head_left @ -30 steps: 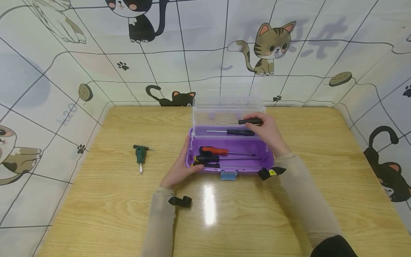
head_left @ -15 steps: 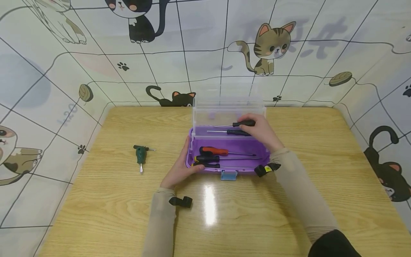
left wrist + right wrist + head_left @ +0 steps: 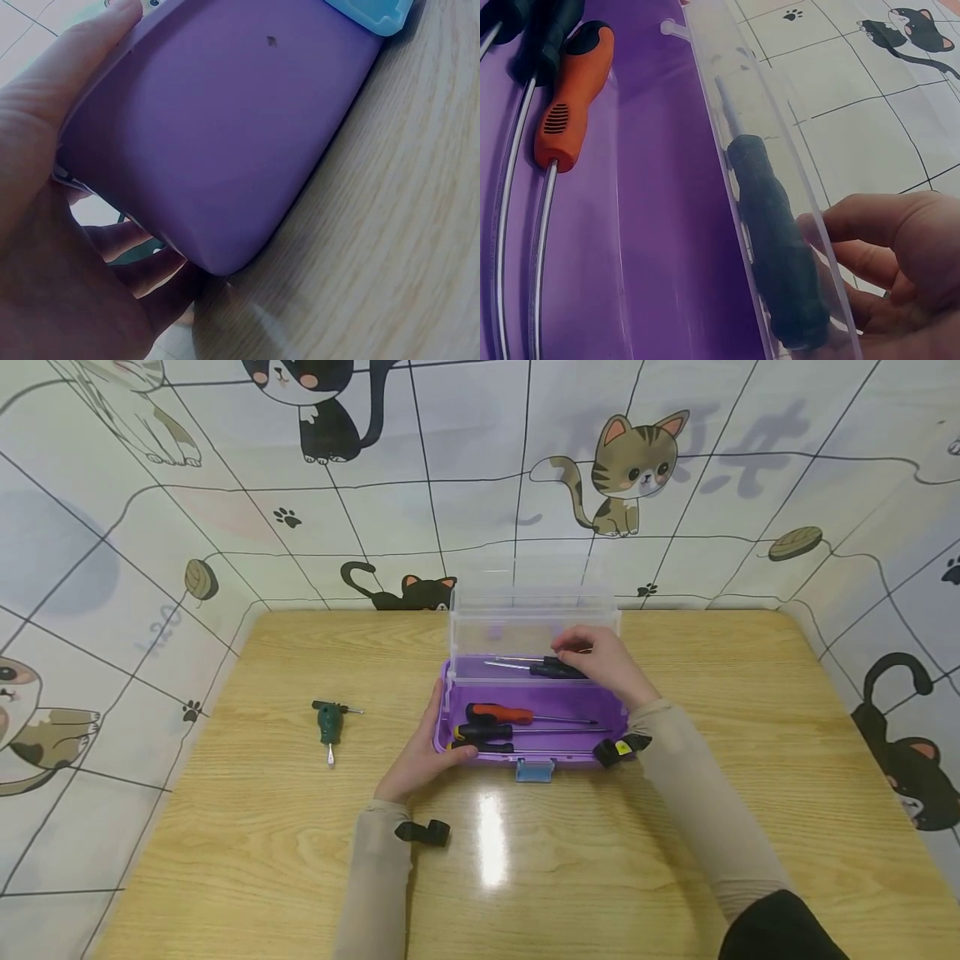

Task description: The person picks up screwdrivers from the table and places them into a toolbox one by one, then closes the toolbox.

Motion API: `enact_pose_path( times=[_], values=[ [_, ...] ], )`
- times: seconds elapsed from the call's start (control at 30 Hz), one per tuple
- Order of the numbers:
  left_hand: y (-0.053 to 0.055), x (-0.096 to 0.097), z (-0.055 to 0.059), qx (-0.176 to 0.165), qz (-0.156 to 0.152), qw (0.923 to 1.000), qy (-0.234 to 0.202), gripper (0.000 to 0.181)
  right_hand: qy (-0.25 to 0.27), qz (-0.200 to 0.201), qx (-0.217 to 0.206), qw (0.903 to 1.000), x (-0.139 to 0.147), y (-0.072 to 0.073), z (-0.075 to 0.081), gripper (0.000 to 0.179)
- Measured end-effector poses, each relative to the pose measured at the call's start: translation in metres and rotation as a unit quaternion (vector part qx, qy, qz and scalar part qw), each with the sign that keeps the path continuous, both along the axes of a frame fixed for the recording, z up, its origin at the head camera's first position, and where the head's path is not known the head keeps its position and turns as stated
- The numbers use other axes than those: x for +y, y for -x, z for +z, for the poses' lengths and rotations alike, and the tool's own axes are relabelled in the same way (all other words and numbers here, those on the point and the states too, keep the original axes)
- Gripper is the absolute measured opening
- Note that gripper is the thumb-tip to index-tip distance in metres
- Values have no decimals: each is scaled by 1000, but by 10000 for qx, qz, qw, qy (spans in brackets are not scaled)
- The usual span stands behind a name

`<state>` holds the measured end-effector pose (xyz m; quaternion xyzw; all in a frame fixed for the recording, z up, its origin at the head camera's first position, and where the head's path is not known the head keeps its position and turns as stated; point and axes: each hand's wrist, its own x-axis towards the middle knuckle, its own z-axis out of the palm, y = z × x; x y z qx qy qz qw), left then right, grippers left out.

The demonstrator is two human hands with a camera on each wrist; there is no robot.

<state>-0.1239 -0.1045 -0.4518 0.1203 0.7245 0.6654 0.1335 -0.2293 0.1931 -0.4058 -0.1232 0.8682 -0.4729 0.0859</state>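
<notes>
My left hand (image 3: 416,762) grips the left end of a purple toolbox (image 3: 570,697), its thumb over the front rim and its other fingers along the side. The box's clear lid (image 3: 480,631) is raised at the back. Two black-handled screwdrivers (image 3: 555,671) lie side by side at the lid, and one dark handle (image 3: 776,240) shows through clear plastic in the right wrist view. My right hand (image 3: 603,664) hovers right over these handles, fingers loosely bent with nothing between them. Inside the box are an orange-and-black screwdriver (image 3: 498,713) and two black-and-yellow ones (image 3: 487,731).
A green-handled screwdriver (image 3: 329,723) with crossing shafts lies on the wooden table (image 3: 247,827) to the left. A blue latch (image 3: 534,771) hangs at the box front. Cat-patterned sheeting (image 3: 480,502) rises behind the table and on both sides.
My right hand moved left and lowered the black screwdriver it pinched beside the other black one, then let go of it. My left hand stays on the box.
</notes>
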Motion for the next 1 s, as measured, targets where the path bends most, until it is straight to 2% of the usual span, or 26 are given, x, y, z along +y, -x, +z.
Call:
enact_pose_path(
  times=[0.27,0.5,0.63,0.83,1.0],
  values=[
    [-1,1,-1,-1,-22,10000,-82,117,168,-68,-2,9998,3,-6,3,22],
    [-1,1,1,-52,-27,9999,-136,117,265,-51,251,9993,7,-14,9,20],
    [-2,0,4,-40,-38,10000,-7,116,319,-62,266,9991,11,-18,13,20],
    [-1,0,9,155,-90,9991,383,114,352,-87,248,9990,17,-25,18,22],
    [0,0,12,170,-94,9983,554,113,366,-155,265,9989,23,-28,18,22]
  ],
)
